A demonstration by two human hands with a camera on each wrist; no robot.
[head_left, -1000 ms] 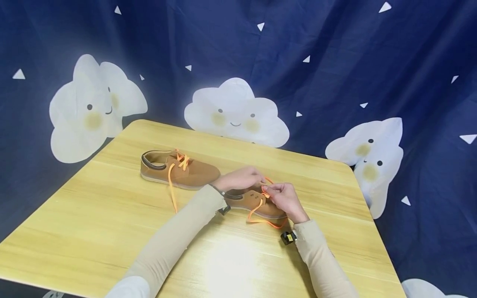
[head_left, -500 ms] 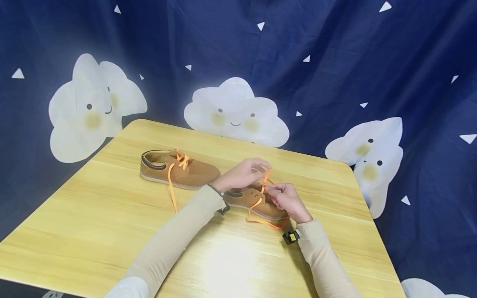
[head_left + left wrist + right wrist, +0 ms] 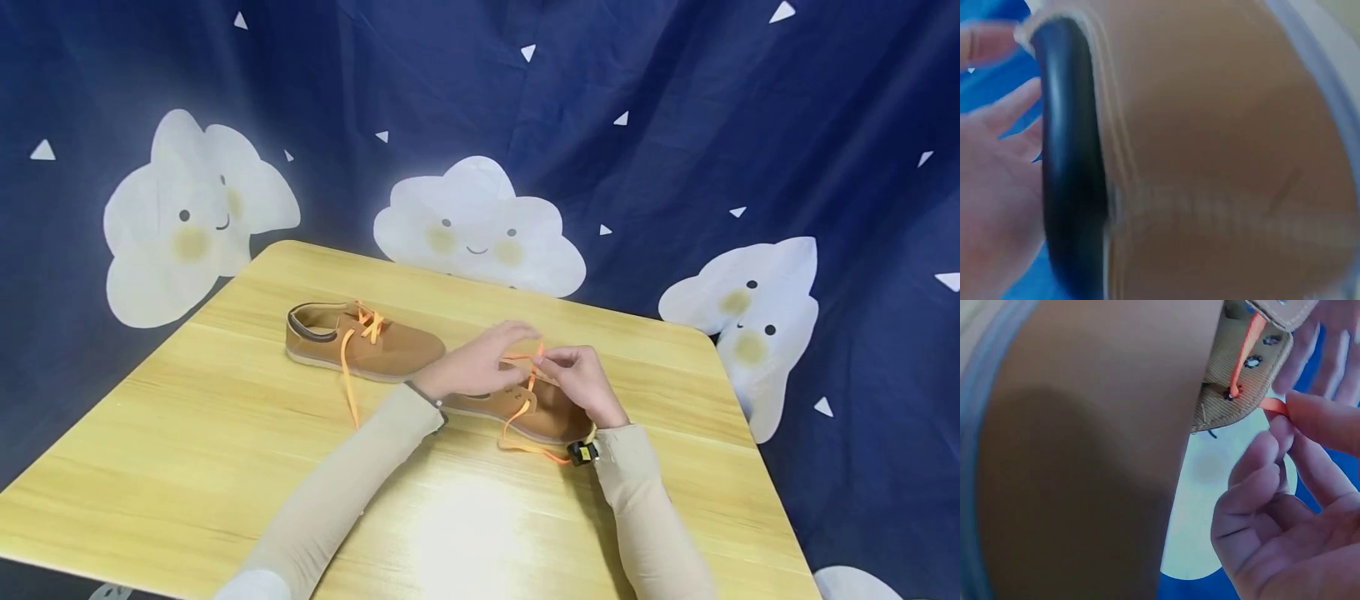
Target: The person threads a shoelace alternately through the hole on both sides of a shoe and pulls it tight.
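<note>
A brown lace-up shoe [image 3: 558,414] lies on the table, toe to the right, partly hidden by both hands. My right hand [image 3: 583,382] pinches its orange shoelace [image 3: 1274,405] between thumb and finger, just above the eyelets. In the right wrist view the lace runs through an eyelet in the shoe's flap [image 3: 1235,369]. My left hand [image 3: 476,362] is held over the shoe's opening, fingers extended. The left wrist view shows that palm [image 3: 994,194] beside the dark padded collar [image 3: 1069,156], with nothing seen gripped. The lace's other end trails onto the table's near side.
A second brown shoe [image 3: 393,350] with orange laces stands to the left, one lace end [image 3: 348,387] hanging onto the wooden table [image 3: 225,450]. Behind the table hangs a dark blue curtain [image 3: 465,92] printed with clouds.
My right hand has risen slightly, drawing the lace upward. My left fingers, earlier down by the lace, have lifted and straightened. More of the shoe's toe now shows.
</note>
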